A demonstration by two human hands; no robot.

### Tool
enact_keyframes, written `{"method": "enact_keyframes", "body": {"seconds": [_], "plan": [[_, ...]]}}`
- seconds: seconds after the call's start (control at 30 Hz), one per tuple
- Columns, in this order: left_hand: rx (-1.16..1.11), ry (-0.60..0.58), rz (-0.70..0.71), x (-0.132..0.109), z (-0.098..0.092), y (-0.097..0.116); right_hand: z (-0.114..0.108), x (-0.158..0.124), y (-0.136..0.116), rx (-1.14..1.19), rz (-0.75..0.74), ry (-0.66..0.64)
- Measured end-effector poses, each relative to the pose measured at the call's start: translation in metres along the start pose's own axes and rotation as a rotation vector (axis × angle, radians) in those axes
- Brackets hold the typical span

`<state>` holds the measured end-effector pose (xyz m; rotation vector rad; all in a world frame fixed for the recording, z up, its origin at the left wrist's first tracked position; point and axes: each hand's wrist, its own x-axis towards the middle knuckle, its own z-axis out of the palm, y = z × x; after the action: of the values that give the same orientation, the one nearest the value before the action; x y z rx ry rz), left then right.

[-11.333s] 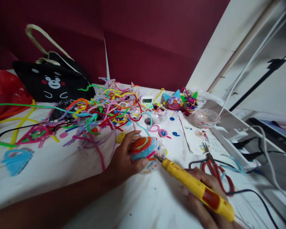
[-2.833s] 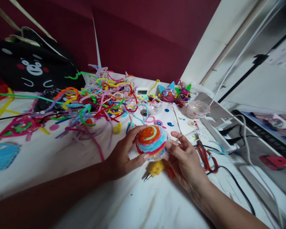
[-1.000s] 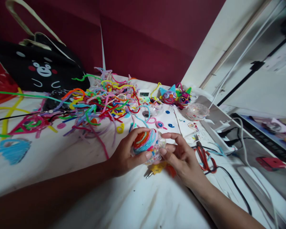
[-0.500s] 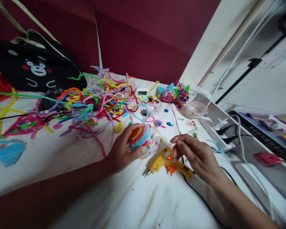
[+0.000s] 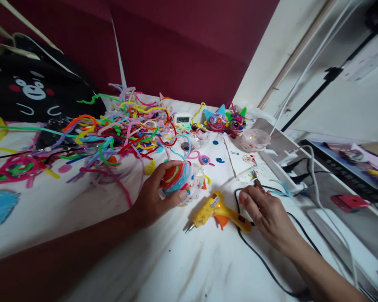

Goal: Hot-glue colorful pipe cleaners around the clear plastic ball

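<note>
My left hand [image 5: 157, 188] is closed around a round clear ball [image 5: 178, 178] covered on its near side with orange, pink and blue pipe-cleaner bands; confetti-like specks show at its right. Small orange and yellow bits stick out beyond that side. My right hand [image 5: 267, 214] has its fingers curled over the handles of small pliers [image 5: 256, 181], whose dark jaws point away from me; the fingers partly hide the handles. Between the hands a yellow hot glue gun [image 5: 211, 209] lies on its side, nozzle toward lower left.
A heap of colourful pipe cleaners [image 5: 129, 126] spreads at back left before a black bag [image 5: 34, 92]. Two decorated cat-like heads [image 5: 216, 119], a small digital clock [image 5: 182, 118] and a clear bowl [image 5: 255, 139] stand behind. A black cord [image 5: 264, 260] loops at right.
My right hand has moved from above the glue gun, right to the pliers. The left hand still holds the ball. The view has shifted slightly.
</note>
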<state>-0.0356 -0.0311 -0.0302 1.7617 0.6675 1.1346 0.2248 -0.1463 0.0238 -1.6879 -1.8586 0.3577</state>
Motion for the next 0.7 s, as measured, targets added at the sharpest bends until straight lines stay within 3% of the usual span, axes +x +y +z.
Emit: {"method": "enact_keyframes", "body": {"seconds": [0.27, 0.37, 0.5, 0.7], "plan": [[0.033, -0.001, -0.011, 0.000, 0.001, 0.000, 0.006, 0.005, 0.015, 0.233, 0.157, -0.133], [0.032, 0.034, -0.029, 0.000, 0.004, 0.002, 0.002, 0.005, 0.013, 0.104, 0.095, -0.205], [0.026, 0.064, -0.045, 0.000, 0.006, 0.003, 0.001, 0.005, 0.004, -0.125, 0.107, -0.440], [0.016, 0.002, -0.027, 0.001, 0.003, 0.001, 0.004, 0.014, 0.003, -0.171, 0.188, -0.571]]}}
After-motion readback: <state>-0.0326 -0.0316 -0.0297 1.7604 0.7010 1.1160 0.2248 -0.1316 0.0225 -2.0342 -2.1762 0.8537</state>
